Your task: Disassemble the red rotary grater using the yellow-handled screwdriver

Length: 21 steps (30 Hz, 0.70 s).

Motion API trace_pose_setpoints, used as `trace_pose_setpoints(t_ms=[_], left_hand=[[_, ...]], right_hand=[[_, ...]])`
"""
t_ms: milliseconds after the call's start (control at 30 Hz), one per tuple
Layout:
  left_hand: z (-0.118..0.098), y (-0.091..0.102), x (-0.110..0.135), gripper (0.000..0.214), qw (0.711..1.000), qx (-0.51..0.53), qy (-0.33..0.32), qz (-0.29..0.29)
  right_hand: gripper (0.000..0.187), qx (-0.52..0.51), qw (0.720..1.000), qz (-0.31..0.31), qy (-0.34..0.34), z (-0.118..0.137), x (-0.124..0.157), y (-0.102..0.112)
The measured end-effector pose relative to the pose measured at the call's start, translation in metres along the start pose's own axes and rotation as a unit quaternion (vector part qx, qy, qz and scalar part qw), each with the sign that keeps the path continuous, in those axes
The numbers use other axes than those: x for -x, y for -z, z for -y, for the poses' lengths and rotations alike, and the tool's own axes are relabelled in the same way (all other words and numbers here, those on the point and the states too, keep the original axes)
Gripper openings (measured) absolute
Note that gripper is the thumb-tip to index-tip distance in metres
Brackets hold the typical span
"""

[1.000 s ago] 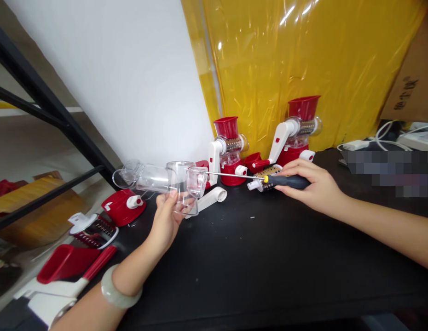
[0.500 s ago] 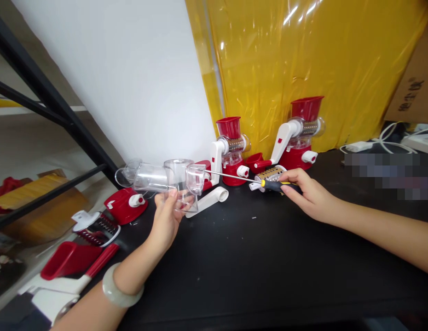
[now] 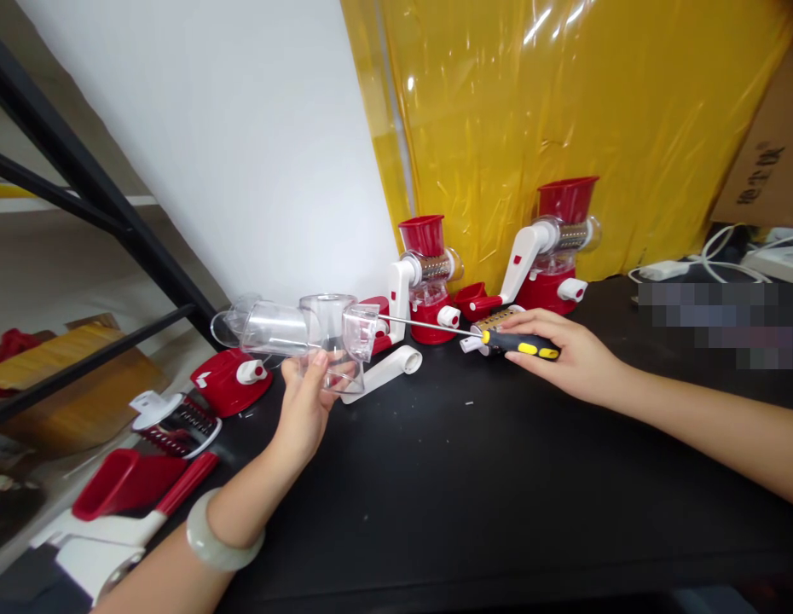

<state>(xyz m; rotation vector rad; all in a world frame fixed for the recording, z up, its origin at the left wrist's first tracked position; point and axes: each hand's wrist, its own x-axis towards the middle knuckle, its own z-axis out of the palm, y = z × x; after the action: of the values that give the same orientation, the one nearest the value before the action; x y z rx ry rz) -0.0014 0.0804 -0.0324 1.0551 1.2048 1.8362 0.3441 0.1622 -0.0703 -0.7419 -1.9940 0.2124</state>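
Observation:
My left hand point(image 3: 310, 396) is closed around the lower part of a clear plastic grater body point(image 3: 278, 328), holding it sideways above the black table. Between the fingers and thumb of my right hand point(image 3: 566, 345) is a screwdriver point(image 3: 523, 343) with a black and yellow handle. Its long metal shaft points left and reaches the body's right end; whether the tip sits in a screw cannot be made out. Under the body lies a white crank handle point(image 3: 387, 373). A grating drum point(image 3: 499, 322) rests behind the screwdriver.
Two assembled red rotary graters point(image 3: 424, 234) point(image 3: 566, 200) stand at the back. On the left lie a red base point(image 3: 230, 384), another drum point(image 3: 179, 424) and a red hopper point(image 3: 124, 482). White cables point(image 3: 709, 264) are at the back right. A black metal rack point(image 3: 102, 200) borders the left side.
My right hand's fingers have opened out along the screwdriver handle, and more of the handle shows. The clear body stays in my left hand, nearly in the same place.

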Motion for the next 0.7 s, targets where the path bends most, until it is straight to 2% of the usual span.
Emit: trace_pose_setpoints(t_ms=[133,200,333,533,700], left_hand=[[-0.002,-0.003,0.004,0.069,1.000,-0.005,0.001,-0.003],[-0.003,-0.005,0.007,0.070,1.000,-0.005,0.000,0.005],[-0.005,-0.005,0.011,0.069,1.000,0.002,-0.012,0.020],[-0.006,-0.002,0.010,0.065,0.999,0.001,-0.040,0.021],[-0.003,0.000,0.010,0.063,0.998,-0.010,-0.049,0.030]], right_hand=[[0.020,0.007,0.993,0.091,-0.078,-0.003,0.005,-0.003],[0.018,0.028,0.991,0.100,-0.083,-0.004,0.007,-0.003],[0.023,0.078,0.993,0.074,-0.055,0.000,0.006,0.001],[0.028,0.045,0.996,0.072,0.028,-0.002,0.003,0.001],[0.023,0.027,0.999,-0.004,0.038,-0.009,0.002,0.000]])
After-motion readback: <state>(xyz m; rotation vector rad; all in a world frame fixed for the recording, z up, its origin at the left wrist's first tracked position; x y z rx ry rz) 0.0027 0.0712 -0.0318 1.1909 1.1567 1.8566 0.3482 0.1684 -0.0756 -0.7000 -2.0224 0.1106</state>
